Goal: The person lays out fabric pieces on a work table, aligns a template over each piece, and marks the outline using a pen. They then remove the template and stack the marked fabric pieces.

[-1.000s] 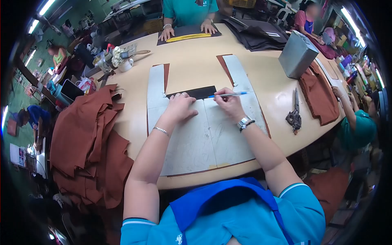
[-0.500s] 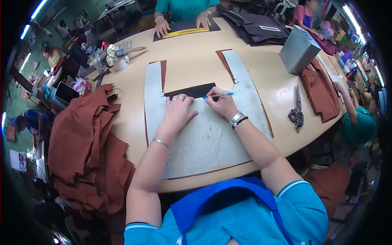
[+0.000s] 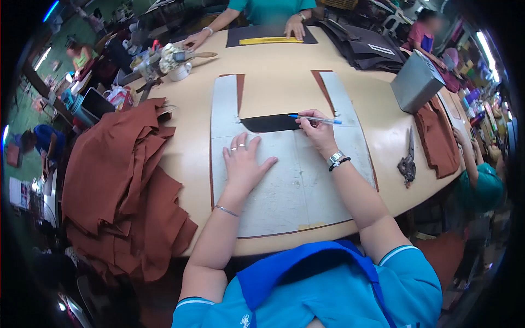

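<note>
While right grip [image 3: 319, 133] pinches pen [image 3: 327, 120], left grip [image 3: 244, 164] spread on grey sheet [image 3: 273, 205], pale tabletop [image 3: 380, 109], cluttered workroom [image 3: 27, 112].

Pale grey is filling the centre of the frame on a flat template [image 3: 268, 186], which is showing faint darker lines and scribbles; rust-brown fabric [image 3: 240, 86] is edging it. Above centre, a smooth piece [image 3: 268, 123] is showing solid black, and a pen [image 3: 327, 120] is showing blue ends. The table [image 3: 377, 115] is showing pale beige. At left, heaped cloth [image 3: 109, 169] is showing rust-brown. At upper centre, a narrow strip [image 3: 265, 41] is showing yellow; at lower right, a turquoise sleeve [image 3: 415, 273] is carrying a white stripe.
</note>
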The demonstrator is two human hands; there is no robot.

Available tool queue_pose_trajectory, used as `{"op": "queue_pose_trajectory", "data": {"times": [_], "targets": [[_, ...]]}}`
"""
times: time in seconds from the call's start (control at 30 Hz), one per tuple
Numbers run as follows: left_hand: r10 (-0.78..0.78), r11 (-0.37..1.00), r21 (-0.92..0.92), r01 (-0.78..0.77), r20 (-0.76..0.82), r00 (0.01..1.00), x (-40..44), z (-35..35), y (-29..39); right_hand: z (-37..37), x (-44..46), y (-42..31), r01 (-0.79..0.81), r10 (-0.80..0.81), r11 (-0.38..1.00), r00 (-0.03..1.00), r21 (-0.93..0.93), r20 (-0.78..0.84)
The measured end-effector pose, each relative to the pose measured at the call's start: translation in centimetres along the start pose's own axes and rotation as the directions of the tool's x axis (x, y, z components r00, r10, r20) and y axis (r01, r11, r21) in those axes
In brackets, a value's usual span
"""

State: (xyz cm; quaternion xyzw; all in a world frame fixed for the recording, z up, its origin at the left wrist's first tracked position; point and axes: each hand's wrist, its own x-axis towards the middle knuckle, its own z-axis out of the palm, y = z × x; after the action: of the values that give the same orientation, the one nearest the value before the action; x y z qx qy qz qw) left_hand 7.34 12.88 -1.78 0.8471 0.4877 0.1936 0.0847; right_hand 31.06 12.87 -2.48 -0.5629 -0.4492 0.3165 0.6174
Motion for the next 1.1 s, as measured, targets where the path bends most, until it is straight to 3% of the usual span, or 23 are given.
{"op": "queue_pose_trajectory", "data": {"times": [0.1,0.13,0.17,0.23,0.5,0.6,0.7,0.8,0.9,0.93,0.97,1.03,1.1], "targets": [[-0.024,1.0,0.019,0.024,-0.019,1.0,0.0,0.5,-0.2,3.4,0.6,-1.0,-0.034,0.035,0.999,0.991,-0.017,0.129],[-0.03,0.999,0.019,0.03,0.006,1.0,0.0,0.6,-0.3,4.8,1.0,-0.7,0.066,-0.05,0.993,0.987,-0.101,0.151],[-0.033,0.999,0.019,0.032,0.03,0.999,0.1,0.7,-0.5,6.6,1.4,-0.3,0.095,-0.091,0.995,0.981,-0.011,0.173],[-0.035,0.999,0.029,0.033,0.065,0.997,0.3,0.5,-0.5,8.9,2.0,-0.4,0.154,-0.131,0.985,0.959,-0.074,0.251],[-0.032,0.999,0.015,0.031,0.081,0.996,0.3,0.5,-0.4,11.5,3.1,1.1,0.186,-0.121,0.959,0.951,-0.213,0.286],[-0.042,0.999,0.016,0.041,0.107,0.993,0.4,0.4,-0.3,11.5,3.3,1.4,0.193,-0.136,0.968,0.94,-0.16,0.312],[-0.044,0.999,0.009,0.043,0.108,0.993,0.3,0.5,-0.3,11.5,3.5,1.7,0.164,-0.103,0.97,0.945,-0.18,0.309],[-0.05,0.999,0.007,0.05,0.117,0.992,0.3,0.3,-0.3,11.6,3.5,1.9,0.246,-0.175,0.944,0.938,-0.22,0.298],[-0.065,0.998,0.019,0.063,0.142,0.988,0.3,0.1,-0.3,11.8,3.6,2.6,0.182,-0.12,0.965,0.946,-0.187,0.3],[-0.057,0.998,0.02,0.054,0.151,0.987,0.4,0.1,-0.1,11.5,3.3,1.3,0.23,-0.134,0.929,0.939,-0.288,0.318],[-0.056,0.998,0.009,0.055,0.155,0.986,0.5,0.1,0.1,11.7,3.4,2.0,0.33,-0.255,0.907,0.925,-0.263,0.28],[-0.054,0.998,0.0,0.055,0.166,0.985,0.4,-0.3,0.0,10.9,3.3,1.1,0.245,-0.188,0.948,0.946,-0.202,0.265],[-0.039,0.999,0.001,0.039,0.153,0.987,0.3,-0.4,0.0,8.4,3.9,1.7,0.211,-0.204,0.976,0.972,-0.056,0.114]]}}
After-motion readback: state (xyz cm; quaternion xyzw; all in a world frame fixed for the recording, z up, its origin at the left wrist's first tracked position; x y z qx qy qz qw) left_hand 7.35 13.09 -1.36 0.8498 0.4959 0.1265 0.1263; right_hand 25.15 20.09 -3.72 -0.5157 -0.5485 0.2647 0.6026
